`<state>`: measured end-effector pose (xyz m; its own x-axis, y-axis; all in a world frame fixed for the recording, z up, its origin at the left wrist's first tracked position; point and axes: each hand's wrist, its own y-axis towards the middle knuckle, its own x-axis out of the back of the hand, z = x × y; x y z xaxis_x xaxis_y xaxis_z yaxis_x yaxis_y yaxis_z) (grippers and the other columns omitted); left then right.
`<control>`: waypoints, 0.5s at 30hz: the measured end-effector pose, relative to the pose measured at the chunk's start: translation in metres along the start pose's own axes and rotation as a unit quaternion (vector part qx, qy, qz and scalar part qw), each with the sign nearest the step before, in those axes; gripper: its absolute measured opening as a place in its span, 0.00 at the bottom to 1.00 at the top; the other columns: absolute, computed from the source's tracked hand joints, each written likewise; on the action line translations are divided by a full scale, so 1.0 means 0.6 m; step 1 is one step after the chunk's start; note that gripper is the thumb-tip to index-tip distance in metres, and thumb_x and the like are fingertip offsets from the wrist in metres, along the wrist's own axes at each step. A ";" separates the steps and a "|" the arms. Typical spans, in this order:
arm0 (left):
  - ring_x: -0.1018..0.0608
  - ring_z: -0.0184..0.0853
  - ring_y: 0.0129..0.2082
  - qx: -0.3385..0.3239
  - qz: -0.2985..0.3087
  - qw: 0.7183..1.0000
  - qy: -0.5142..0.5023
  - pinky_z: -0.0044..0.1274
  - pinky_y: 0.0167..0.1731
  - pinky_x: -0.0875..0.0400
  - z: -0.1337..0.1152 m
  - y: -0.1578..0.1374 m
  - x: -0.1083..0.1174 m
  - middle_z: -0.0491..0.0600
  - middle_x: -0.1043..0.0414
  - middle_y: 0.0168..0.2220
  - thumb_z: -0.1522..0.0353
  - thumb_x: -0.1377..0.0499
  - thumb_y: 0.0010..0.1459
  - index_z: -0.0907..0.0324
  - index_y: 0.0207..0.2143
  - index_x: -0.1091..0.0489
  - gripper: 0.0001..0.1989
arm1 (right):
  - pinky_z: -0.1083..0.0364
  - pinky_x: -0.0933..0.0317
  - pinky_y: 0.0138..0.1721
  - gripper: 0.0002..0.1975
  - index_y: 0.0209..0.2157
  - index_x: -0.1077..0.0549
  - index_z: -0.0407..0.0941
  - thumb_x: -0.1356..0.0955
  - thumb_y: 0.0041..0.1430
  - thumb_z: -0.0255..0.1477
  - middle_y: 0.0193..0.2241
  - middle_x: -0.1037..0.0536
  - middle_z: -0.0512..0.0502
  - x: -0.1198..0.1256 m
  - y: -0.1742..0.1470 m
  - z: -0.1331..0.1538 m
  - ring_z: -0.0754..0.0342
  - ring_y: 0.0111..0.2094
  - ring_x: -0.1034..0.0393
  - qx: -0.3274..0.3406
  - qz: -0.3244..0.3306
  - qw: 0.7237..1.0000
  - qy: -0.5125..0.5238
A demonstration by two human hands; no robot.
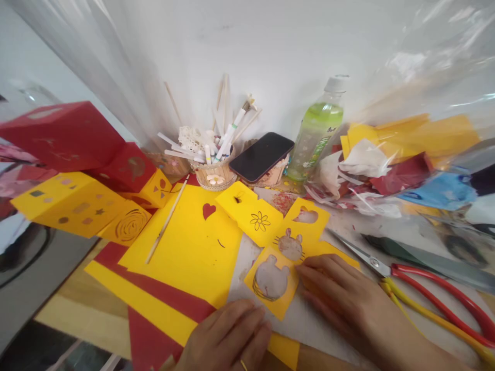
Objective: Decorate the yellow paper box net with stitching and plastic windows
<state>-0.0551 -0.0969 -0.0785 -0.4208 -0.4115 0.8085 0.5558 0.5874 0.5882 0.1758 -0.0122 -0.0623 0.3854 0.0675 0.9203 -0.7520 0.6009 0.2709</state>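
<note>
A cut-out yellow card (280, 307) is laid on the counter (83, 314).
At left, a thin stick (166, 225) is laid on a yellow sheet (195, 242); the left hand (228, 332) is curled near the card, and whether its grip is filled cannot be told. The right hand (338, 293) is placed at the card's right corner, grip narrow, any pinch unclear; scissors (381, 267) are seen farther right.

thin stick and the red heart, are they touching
Apart: the head view shows bare yellow sheet between the thin stick and the red heart.
</note>
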 end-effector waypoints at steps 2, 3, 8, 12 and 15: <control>0.21 0.30 0.35 0.009 -0.008 1.000 0.006 0.18 0.39 0.26 0.005 0.003 0.004 0.46 0.22 0.33 0.74 0.51 0.61 0.62 0.35 0.27 0.12 | 0.52 0.30 0.36 0.11 0.43 0.29 0.43 0.38 0.61 0.28 0.39 0.26 0.41 -0.001 0.000 0.001 0.51 0.39 0.30 0.002 -0.008 1.000 -0.015; 0.21 0.31 0.35 0.016 -0.012 1.000 0.011 0.19 0.38 0.25 0.007 0.005 0.007 0.46 0.21 0.33 0.74 0.51 0.61 0.63 0.36 0.27 0.12 | 0.51 0.30 0.36 0.12 0.43 0.29 0.43 0.38 0.61 0.29 0.39 0.26 0.41 -0.002 -0.001 0.002 0.50 0.39 0.29 0.001 -0.012 1.000 -0.021; 0.23 0.35 0.40 0.058 0.034 0.997 -0.023 0.24 0.43 0.27 0.027 0.027 0.024 0.53 0.23 0.39 0.78 0.50 0.56 0.67 0.43 0.31 0.13 | 0.49 0.29 0.36 0.14 0.45 0.31 0.43 0.37 0.59 0.33 0.40 0.26 0.41 -0.009 0.001 0.002 0.48 0.39 0.30 -0.025 -0.014 0.999 -0.034; 0.24 0.35 0.39 0.174 0.139 0.962 -0.157 0.26 0.39 0.27 0.056 0.058 0.034 0.51 0.25 0.41 0.74 0.49 0.58 0.63 0.47 0.33 0.15 | 0.49 0.30 0.39 0.13 0.46 0.33 0.45 0.37 0.59 0.31 0.41 0.27 0.42 -0.011 0.003 0.004 0.50 0.41 0.30 -0.049 -0.005 0.999 -0.001; 0.24 0.36 0.41 0.256 0.225 0.908 -0.243 0.26 0.40 0.30 0.080 0.086 0.034 0.50 0.25 0.42 0.71 0.49 0.59 0.59 0.44 0.30 0.13 | 0.50 0.30 0.39 0.13 0.47 0.34 0.46 0.39 0.60 0.27 0.42 0.27 0.43 -0.009 0.004 0.003 0.51 0.41 0.30 -0.057 -0.006 0.998 0.015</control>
<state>-0.0693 -0.0418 -0.0329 -0.5698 0.2345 0.7876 0.3963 0.9180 0.0134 0.1710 -0.0127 -0.0659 0.4103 0.0827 0.9082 -0.6820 0.6890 0.2454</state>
